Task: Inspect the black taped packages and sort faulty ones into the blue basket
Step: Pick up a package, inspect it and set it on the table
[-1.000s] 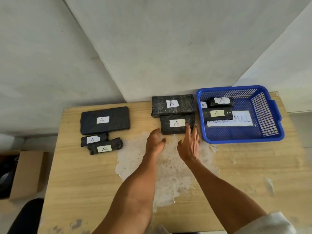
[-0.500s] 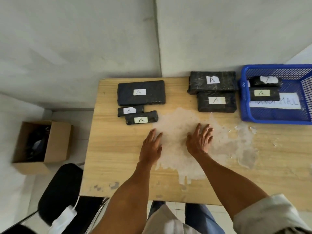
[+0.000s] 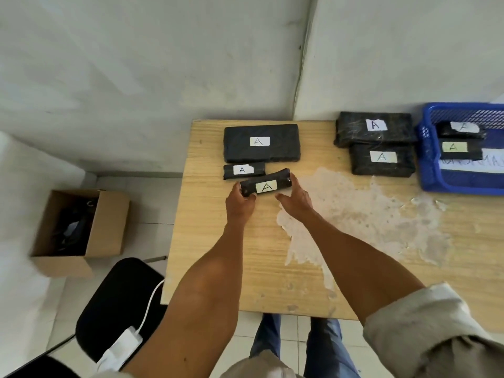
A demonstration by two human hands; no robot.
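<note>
A small black taped package (image 3: 283, 183) with a yellowish "A" label lies tilted on the wooden table (image 3: 272, 268). My left hand (image 3: 240, 204) grips its left end and my right hand (image 3: 296, 199) touches its right end. Behind it lie another small package (image 3: 259, 169) and a large flat one (image 3: 261, 154). Two bigger packages (image 3: 351, 126) (image 3: 360, 165) sit at the back right. The blue basket (image 3: 436, 178) at the far right holds two small packages (image 3: 447, 130) (image 3: 474, 148).
A white patch of worn surface (image 3: 354, 214) spreads over the table's middle. On the floor to the left stands an open cardboard box (image 3: 109, 222). A black chair (image 3: 122, 304) carries a white charger (image 3: 120, 347) with its cable. Grey walls meet behind the table.
My view swung left. Both hands left the table's middle, moved to the front small package on the left and took hold of its ends.
</note>
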